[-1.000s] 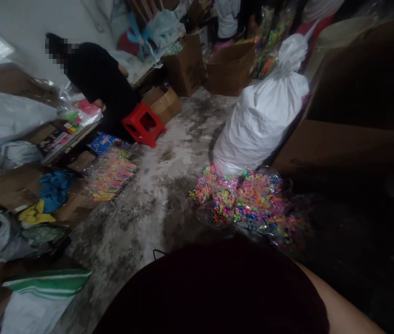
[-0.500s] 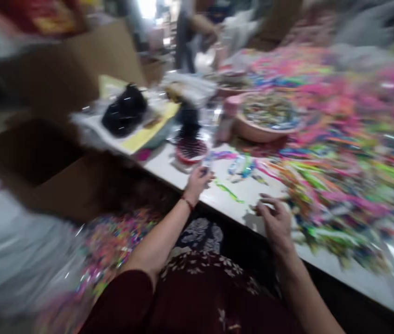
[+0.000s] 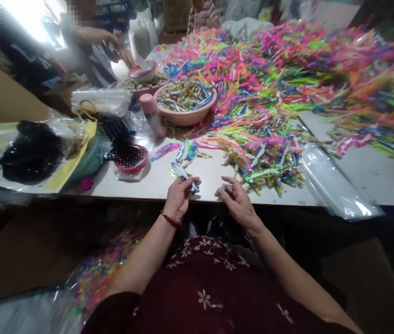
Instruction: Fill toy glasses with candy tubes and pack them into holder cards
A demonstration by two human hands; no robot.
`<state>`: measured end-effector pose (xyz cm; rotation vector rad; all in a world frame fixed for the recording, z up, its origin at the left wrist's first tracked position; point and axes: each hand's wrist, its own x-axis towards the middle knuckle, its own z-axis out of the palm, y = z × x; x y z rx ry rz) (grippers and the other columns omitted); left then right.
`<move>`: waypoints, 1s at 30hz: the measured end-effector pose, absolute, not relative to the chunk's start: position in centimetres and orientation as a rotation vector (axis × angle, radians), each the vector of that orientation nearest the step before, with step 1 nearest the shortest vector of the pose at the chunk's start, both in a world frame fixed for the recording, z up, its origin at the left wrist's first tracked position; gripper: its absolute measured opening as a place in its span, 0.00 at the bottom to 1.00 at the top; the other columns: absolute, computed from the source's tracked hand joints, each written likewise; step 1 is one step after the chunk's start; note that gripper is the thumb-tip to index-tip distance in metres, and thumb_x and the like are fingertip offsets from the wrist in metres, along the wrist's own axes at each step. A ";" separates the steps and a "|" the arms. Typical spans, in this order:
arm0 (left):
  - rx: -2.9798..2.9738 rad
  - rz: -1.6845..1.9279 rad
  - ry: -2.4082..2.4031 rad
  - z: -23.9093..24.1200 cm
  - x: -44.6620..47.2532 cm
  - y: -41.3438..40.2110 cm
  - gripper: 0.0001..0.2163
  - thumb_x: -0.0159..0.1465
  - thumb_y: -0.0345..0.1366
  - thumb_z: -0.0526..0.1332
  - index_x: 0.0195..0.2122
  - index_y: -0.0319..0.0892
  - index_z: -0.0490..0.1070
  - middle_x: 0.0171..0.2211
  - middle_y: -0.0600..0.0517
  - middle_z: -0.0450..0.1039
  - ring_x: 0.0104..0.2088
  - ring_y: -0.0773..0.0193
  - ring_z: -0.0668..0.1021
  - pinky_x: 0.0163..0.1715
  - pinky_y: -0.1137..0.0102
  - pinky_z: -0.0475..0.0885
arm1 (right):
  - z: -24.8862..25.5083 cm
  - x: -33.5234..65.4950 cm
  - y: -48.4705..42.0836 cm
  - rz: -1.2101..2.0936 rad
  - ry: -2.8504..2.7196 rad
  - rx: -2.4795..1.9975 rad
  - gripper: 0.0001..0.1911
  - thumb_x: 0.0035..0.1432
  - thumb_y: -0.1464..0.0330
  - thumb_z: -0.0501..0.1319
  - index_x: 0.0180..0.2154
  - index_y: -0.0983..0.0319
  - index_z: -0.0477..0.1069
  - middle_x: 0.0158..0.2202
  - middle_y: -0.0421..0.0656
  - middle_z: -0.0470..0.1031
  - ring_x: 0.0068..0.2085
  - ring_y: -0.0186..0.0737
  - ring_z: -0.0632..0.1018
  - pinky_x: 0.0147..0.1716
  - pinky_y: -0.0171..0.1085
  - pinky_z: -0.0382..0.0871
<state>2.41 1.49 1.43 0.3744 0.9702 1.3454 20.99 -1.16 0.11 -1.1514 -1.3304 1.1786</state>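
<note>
Left hand [image 3: 179, 197] grip pinched on small blue-white piece [image 3: 190, 182].

head-worn view, looking down, table [image 3: 155, 183] close

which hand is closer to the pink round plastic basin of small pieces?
Left. The left hand sits at the table's near edge, almost straight below the pink round plastic basin. The right hand is at the same edge but further off to the basin's right.
</note>
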 end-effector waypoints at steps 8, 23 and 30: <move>0.393 1.365 1.039 1.9 3.6 -2.0 0.17 0.51 0.35 0.76 0.36 0.38 0.72 0.30 0.52 0.78 0.29 0.65 0.81 0.29 0.73 0.75 | 1.0 20.2 -5.8 1.138 -1.536 -1.146 0.17 0.65 0.56 0.62 0.52 0.55 0.76 0.42 0.43 0.79 0.35 0.39 0.79 0.40 0.41 0.75; 0.324 1.299 0.963 1.9 4.5 -3.1 0.17 0.47 0.31 0.76 0.36 0.39 0.72 0.30 0.55 0.76 0.31 0.67 0.79 0.33 0.72 0.78 | 0.0 20.3 -5.8 1.231 -1.351 -1.201 0.17 0.63 0.54 0.65 0.47 0.57 0.78 0.42 0.43 0.80 0.38 0.40 0.79 0.43 0.40 0.75; 0.267 1.315 0.982 1.8 4.7 -3.1 0.16 0.46 0.29 0.75 0.33 0.38 0.72 0.30 0.54 0.76 0.32 0.65 0.79 0.34 0.69 0.79 | -0.2 20.5 -5.2 1.370 -1.257 -1.197 0.18 0.60 0.53 0.67 0.45 0.57 0.76 0.39 0.43 0.81 0.36 0.39 0.78 0.39 0.39 0.75</move>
